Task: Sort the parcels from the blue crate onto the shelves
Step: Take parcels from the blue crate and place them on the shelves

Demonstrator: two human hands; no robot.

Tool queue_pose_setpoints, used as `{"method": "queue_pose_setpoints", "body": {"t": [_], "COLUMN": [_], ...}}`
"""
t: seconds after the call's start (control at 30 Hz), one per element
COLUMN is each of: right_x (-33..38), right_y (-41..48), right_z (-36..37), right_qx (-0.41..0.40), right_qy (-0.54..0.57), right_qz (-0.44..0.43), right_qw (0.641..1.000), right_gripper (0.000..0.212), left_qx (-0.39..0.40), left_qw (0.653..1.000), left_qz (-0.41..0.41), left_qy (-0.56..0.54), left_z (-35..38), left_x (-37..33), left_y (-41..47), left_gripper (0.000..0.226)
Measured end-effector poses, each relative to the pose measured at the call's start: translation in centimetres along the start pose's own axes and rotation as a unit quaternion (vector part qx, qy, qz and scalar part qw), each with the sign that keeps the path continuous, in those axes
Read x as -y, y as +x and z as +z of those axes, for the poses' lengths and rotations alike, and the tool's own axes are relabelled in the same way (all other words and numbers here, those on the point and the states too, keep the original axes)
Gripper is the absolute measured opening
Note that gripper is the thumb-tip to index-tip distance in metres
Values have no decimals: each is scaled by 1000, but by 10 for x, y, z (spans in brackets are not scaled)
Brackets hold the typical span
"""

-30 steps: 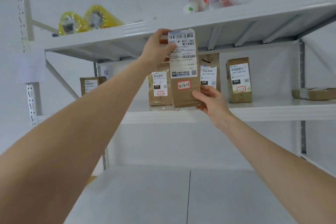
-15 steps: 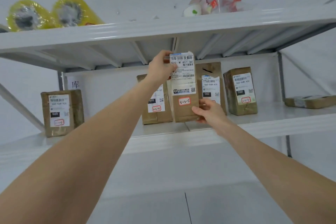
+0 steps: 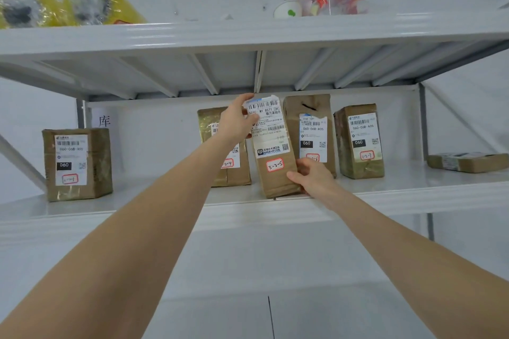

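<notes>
- Your left hand: fingers curled over the top-left corner of the 3-2-5 parcel, gripping it.
- Your right hand: thumb on the front, fingers behind the lower-right edge, pinching it.
- The parcel stands between your two grips, tilted slightly, its base at the front edge of the middle shelf.
- The 3-2-4 parcel is just behind your left fingers, and the 3-2-6 parcel just behind your right.

The tilted parcel reads "3-2-5", the far-left parcel "060-06B-A05" and "060", a wall sheet "库".
</notes>
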State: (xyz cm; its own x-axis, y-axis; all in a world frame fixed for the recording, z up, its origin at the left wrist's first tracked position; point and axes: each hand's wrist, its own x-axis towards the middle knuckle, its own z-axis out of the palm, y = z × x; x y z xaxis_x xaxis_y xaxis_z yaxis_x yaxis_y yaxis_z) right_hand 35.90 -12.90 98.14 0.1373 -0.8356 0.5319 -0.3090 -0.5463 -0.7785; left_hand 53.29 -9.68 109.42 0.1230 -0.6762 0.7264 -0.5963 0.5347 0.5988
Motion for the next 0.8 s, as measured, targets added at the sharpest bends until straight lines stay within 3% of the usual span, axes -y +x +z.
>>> {"method": "queue_pose_setpoints", "body": {"t": [0.37, 0.6, 0.8], "right_x": [-13, -15, -20], "right_y": [29, 58, 83], "right_z": [9, 17, 23], "right_qx": [-10, -3, 4], "right_qy": [-122, -179, -177], "right_qz": [14, 49, 85], "right_qw": [992, 983, 980], "right_gripper": [20, 1, 12], "left_qx": [3, 14, 13], "left_qw": [968, 964, 963], "left_qz": [96, 91, 86], "left_qy": [233, 251, 253], "left_z": [11, 22, 33], "left_x": [1, 18, 35], "left_y": [27, 54, 72], "left_gripper": [49, 50, 48]}}
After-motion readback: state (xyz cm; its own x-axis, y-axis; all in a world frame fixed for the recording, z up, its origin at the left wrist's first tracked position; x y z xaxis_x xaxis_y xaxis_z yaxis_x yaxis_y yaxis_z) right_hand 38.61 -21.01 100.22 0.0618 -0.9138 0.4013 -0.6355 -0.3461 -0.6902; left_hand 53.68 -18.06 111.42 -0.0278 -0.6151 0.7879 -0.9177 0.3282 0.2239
